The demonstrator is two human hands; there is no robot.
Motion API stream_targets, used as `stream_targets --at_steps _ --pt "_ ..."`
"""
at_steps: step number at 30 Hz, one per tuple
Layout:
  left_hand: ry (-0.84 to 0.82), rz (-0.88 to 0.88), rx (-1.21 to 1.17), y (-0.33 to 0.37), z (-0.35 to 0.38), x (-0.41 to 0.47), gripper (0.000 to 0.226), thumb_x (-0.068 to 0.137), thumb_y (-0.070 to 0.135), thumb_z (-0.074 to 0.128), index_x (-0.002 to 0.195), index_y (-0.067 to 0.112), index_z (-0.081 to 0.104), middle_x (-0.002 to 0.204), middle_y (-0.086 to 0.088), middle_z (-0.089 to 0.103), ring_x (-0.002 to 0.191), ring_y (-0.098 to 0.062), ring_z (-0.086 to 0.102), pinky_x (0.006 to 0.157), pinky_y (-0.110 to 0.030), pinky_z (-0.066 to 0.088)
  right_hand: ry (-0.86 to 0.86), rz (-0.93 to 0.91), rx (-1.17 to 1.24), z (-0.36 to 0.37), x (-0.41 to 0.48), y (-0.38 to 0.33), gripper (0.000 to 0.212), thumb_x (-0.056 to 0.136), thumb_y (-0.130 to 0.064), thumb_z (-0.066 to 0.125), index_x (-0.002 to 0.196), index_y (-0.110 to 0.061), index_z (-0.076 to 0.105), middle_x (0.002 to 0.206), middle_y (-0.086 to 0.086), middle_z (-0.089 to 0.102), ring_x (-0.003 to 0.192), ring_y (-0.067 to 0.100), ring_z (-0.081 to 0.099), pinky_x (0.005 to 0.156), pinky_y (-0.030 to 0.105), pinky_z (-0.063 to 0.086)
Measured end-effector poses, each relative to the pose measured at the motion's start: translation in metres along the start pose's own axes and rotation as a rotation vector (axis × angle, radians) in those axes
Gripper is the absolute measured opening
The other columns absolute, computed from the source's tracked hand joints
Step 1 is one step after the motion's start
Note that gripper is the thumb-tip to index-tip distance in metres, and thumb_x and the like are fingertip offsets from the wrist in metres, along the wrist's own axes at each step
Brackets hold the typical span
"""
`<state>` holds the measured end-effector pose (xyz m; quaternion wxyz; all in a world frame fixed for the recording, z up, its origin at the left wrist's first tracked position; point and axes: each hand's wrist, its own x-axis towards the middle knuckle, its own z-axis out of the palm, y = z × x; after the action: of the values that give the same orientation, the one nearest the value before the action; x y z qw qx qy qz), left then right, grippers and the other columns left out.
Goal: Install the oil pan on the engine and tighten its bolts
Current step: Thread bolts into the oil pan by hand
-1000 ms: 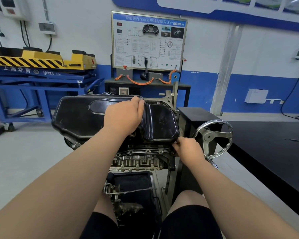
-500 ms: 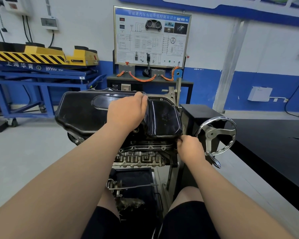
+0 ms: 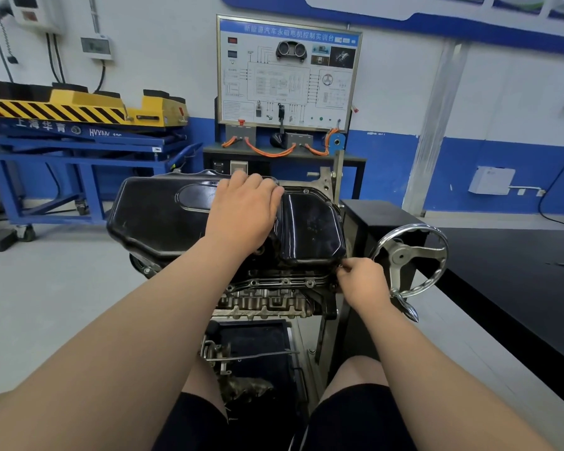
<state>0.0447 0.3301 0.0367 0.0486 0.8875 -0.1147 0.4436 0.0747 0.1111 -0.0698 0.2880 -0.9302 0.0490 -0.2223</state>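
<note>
Under the left hand (image 3: 245, 213), palm pressed flat, the oil pan (image 3: 163, 219) lies on the engine (image 3: 274, 284), long axis left to right. Right hand (image 3: 363, 283), the nearer one, pinches what looks like a bolt (image 3: 340, 266) at the pan's near corner flange.

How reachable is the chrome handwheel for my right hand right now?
Probably yes, easily. The right hand is at the near right corner of the oil pan, close beside the handwheel, with nothing visible between them. It would first have to release what looks like a bolt it pinches there.
</note>
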Motion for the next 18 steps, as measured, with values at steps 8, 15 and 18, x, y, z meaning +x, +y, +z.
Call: stream_targets --at_steps 8,15,18 --pt "-0.103 -0.072 -0.109 -0.008 0.006 0.012 0.051 0.102 0.035 0.024 0.103 0.005 0.066 0.113 -0.005 0.052 0.108 -0.025 0.041 0.095 -0.039 0.030 -0.005 0.025 0.058 0.003 0.010 0.004 0.017 0.088 -0.026 0.057 0.087 -0.021 0.073 0.060 -0.011 0.055 0.056 0.004 0.049 0.050 0.020 0.034" --pt "-0.123 -0.087 -0.124 -0.009 0.005 0.014 0.053 0.102 0.036 0.025 0.099 0.003 0.066 0.113 -0.006 0.052 0.106 -0.025 0.042 0.094 -0.040 0.032 0.191 0.079 0.339 -0.015 0.019 0.006 0.016 0.088 -0.027 0.053 0.074 -0.026 0.060 0.067 -0.012 0.063 0.066 0.007 0.061 0.056 0.020 0.043" --pt "-0.122 -0.078 -0.141 -0.009 0.005 0.015 0.053 0.101 0.036 0.025 0.098 0.003 0.067 0.111 -0.006 0.052 0.105 -0.024 0.041 0.094 -0.039 0.034 0.164 0.240 0.633 -0.022 0.026 0.007 0.020 0.090 -0.023 0.053 0.072 -0.021 0.063 0.072 0.000 0.068 0.073 0.023 0.067 0.069 0.039 0.055"
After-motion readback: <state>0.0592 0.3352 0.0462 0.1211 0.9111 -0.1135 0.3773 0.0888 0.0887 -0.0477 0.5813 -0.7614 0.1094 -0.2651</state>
